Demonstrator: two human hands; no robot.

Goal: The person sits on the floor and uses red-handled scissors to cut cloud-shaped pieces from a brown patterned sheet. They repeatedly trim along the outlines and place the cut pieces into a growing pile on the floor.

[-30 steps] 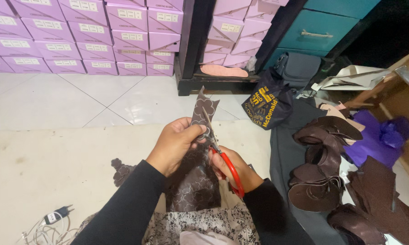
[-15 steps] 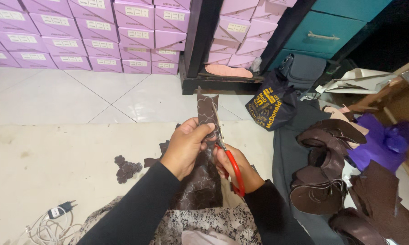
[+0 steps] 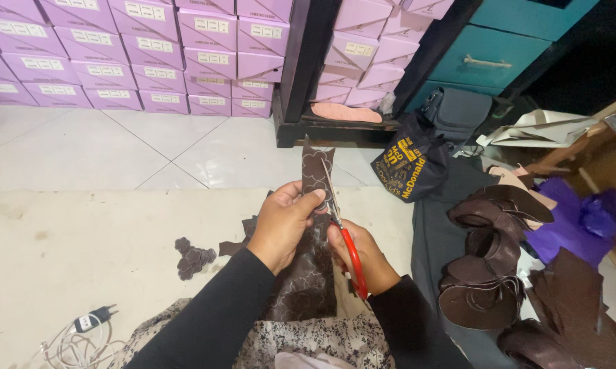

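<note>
Currently center frame: my left hand (image 3: 285, 225) pinches the brown patterned leather strip (image 3: 316, 171), fingers (image 3: 313, 199) closed on it, strip standing upright above the hand. My right hand (image 3: 359, 254) is wrapped around the red-handled scissors (image 3: 345, 240), blades running up along the strip's right edge, touching it. The rest of the leather sheet hangs down between my forearms. Small brown scrap (image 3: 193, 257) lies on the cream floor mat (image 3: 82, 246), left of my hands. Pile of dark brown cut pieces (image 3: 489, 273) at right. Purple boxes (image 3: 137, 55) stacked upper left. Black bag (image 3: 407, 164) just above right of center. White charger cable (image 3: 75, 338) lower left.
</note>
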